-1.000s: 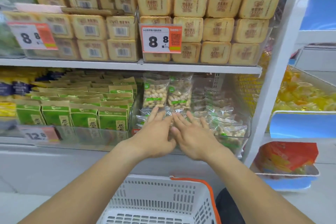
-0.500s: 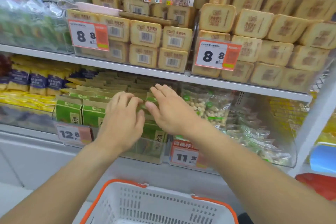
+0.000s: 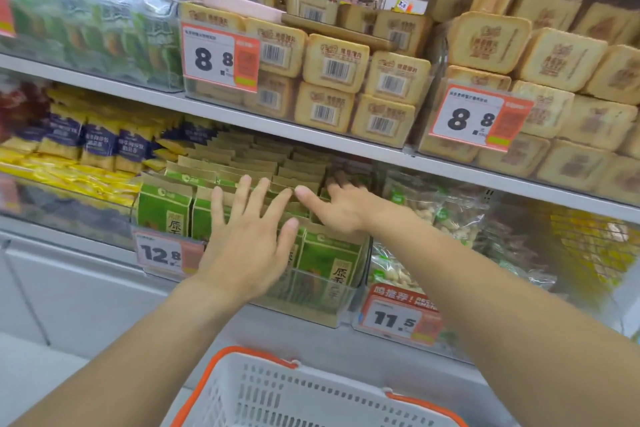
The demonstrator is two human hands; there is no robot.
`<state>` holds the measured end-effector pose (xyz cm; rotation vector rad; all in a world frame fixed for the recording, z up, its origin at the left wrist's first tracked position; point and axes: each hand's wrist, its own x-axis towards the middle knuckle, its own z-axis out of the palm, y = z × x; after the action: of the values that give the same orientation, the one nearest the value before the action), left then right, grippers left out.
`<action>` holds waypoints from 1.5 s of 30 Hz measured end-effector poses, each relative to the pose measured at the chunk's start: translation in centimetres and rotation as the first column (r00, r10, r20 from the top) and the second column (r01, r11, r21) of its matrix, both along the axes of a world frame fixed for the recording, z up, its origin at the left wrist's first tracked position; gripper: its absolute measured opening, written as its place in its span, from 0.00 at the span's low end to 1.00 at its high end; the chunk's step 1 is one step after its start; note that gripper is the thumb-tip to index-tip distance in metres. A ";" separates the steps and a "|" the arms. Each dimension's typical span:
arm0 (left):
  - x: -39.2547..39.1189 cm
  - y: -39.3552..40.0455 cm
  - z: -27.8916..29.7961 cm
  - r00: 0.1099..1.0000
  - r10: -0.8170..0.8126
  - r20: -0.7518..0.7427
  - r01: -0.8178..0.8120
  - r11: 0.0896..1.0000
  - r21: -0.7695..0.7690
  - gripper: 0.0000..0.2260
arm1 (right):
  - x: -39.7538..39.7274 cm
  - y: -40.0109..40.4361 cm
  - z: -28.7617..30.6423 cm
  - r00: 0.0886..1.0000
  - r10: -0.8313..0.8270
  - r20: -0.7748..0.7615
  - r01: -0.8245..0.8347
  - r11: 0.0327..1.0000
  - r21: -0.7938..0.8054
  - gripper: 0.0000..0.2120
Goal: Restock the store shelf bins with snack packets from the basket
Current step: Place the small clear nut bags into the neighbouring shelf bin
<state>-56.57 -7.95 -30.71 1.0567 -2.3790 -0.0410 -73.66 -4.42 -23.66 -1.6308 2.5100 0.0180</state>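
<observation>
Green snack packets (image 3: 162, 208) stand in rows in a clear bin (image 3: 311, 302) on the lower shelf. Left hand (image 3: 249, 239) rests flat on them, fingers spread; right hand (image 3: 332, 208) reaches in, grip loose, holding nothing. White basket (image 3: 294, 392) sits below.

Both bare forearms are extended fwd and up from the bottom corners, converging toward centre. L hand (image 3: 249, 239) is held palm-down, back to the camera, fingers straight and spread, thumb out to the right. R hand (image 3: 332, 208) is set just right of it and slightly further fwd, palm down, wrist angled left, fingers reaching fwd, their tips blurred. Nothing is seen gripped by either. R thumb tip lies near L index tip; contact can't be told.
</observation>
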 end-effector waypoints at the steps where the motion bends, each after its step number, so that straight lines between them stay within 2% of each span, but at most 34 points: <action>1: 0.0 0.0 0.0 1.000 0.006 -0.002 -0.006 1.000 -0.007 0.30 | -0.1 -0.2 0.2 0.999 0.006 -0.034 -0.007 0.999 -0.034 0.49; 4: 0.0 -0.3 0.0 0.998 0.068 -0.013 -0.068 0.997 -0.032 0.28 | -0.9 -1.0 0.4 0.998 -0.050 -0.045 0.044 0.989 -0.139 0.50; 8: 0.2 -1.1 -0.2 0.998 0.059 -0.002 -0.059 0.998 0.000 0.27 | -1.1 -1.3 0.3 0.991 -0.103 0.085 0.104 0.994 -0.013 0.48; 11: 0.2 -1.3 -0.3 0.999 0.032 0.004 -0.032 0.999 0.004 0.27 | -1.2 -1.3 0.4 0.989 -0.084 0.125 0.086 0.996 -0.010 0.45; 12: 0.3 -1.3 -0.3 1.000 0.031 -0.001 -0.031 1.000 0.003 0.27 | -1.4 -1.5 0.4 0.991 -0.069 0.112 0.074 0.996 -0.044 0.42; 15: 0.3 -1.2 -0.3 1.000 0.022 -0.014 -0.021 1.000 0.013 0.27 | -2.5 -1.6 1.2 0.999 -0.044 0.030 0.048 0.984 -0.172 0.22; 17: 0.3 -1.2 -0.2 1.000 0.021 -0.010 -0.021 1.000 0.020 0.27 | -2.7 -1.7 1.8 0.997 -0.078 0.004 0.077 0.984 -0.161 0.17; 21: 0.4 -1.2 -0.2 1.000 0.023 0.000 -0.023 1.000 0.016 0.27 | -2.7 -2.3 1.5 0.995 -0.069 0.068 0.067 0.997 0.030 0.21; 23: 0.4 -1.2 -0.2 1.000 0.018 -0.008 -0.018 1.000 0.016 0.27 | -2.9 -2.6 0.9 0.993 -0.054 0.101 0.049 0.998 0.049 0.22; 25: 0.4 -1.2 -0.3 1.000 0.016 -0.021 -0.016 1.000 0.016 0.26 | -2.8 -2.3 0.9 0.991 -0.045 0.126 0.044 0.999 0.011 0.25; 29: 0.5 -1.4 -0.4 0.993 0.089 -0.077 -0.092 0.995 -0.029 0.30 | 0.0 1.4 1.5 0.994 0.005 0.110 0.015 0.984 -0.180 0.30; 32: 0.6 -1.9 -0.4 0.974 0.211 -0.082 -0.218 0.973 -0.081 0.32 | 3.8 5.7 0.2 0.999 0.033 0.037 -0.027 0.990 -0.139 0.36; 34: 0.4 -2.0 -0.4 0.978 0.206 -0.032 -0.208 0.975 -0.075 0.33 | 4.8 6.6 -1.7 0.999 0.033 -0.031 -0.036 0.994 -0.107 0.36; 37: 0.3 -1.8 -0.4 0.985 0.169 0.021 -0.168 0.984 -0.065 0.33 | 4.1 5.4 -3.8 0.993 0.023 -0.114 -0.044 0.981 -0.190 0.33; 40: 0.5 -1.4 0.3 0.982 0.166 -0.092 -0.174 0.980 -0.094 0.29 | 3.6 4.9 -4.8 0.985 0.021 -0.169 -0.053 0.982 -0.184 0.33; 42: 1.0 -1.6 0.9 0.955 0.208 -0.213 -0.236 0.965 -0.115 0.26 | 3.8 5.3 -4.6 0.989 0.021 -0.143 -0.057 0.965 -0.256 0.33; 45: 2.5 -3.0 0.5 0.914 0.308 -0.264 -0.313 0.949 0.026 0.23 | 4.7 5.8 -3.6 0.990 0.028 -0.135 -0.079 0.918 -0.390 0.32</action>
<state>-54.05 -10.96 -30.18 1.3213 -1.9487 -0.0443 -68.99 1.39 -27.25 -1.8950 2.6960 -0.4199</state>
